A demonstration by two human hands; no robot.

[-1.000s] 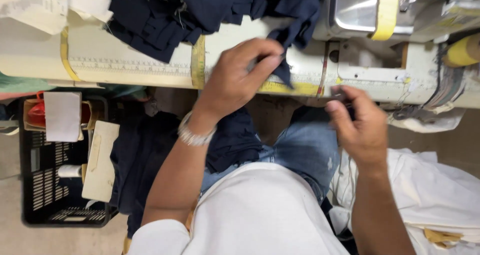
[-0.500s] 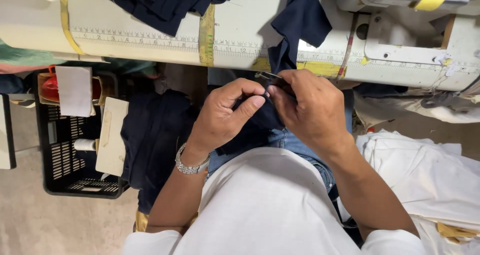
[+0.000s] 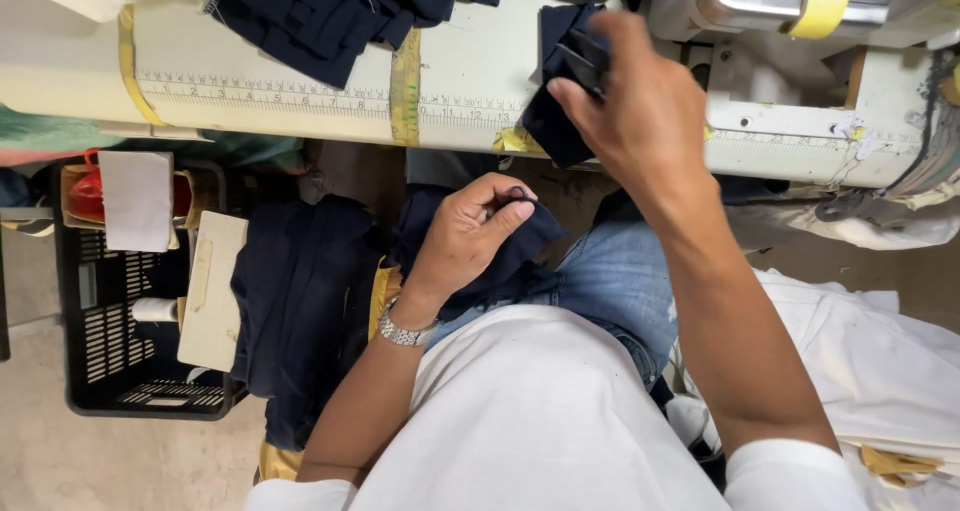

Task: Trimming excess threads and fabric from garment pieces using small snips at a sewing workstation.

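Observation:
My left hand (image 3: 470, 233) is over my lap, fingers pinched on a dark navy fabric piece (image 3: 520, 256) that lies on my jeans. A metal watch sits on that wrist. My right hand (image 3: 640, 111) is raised at the front edge of the cream sewing table (image 3: 300, 91) and grips another dark navy fabric piece (image 3: 558, 121) that hangs over the edge. A heap of navy pieces (image 3: 340, 16) lies on the table top to the left of it.
A sewing machine (image 3: 800, 6) with yellow tape stands at the upper right. A black plastic crate (image 3: 120, 321) with cards and a thread spool is on the floor at left, beside a stack of navy cloth (image 3: 300, 301). White cloth (image 3: 880, 361) lies at right.
My right hand has left my lap and risen to the table edge with a navy piece. My left hand stays low, holding the fabric on my lap.

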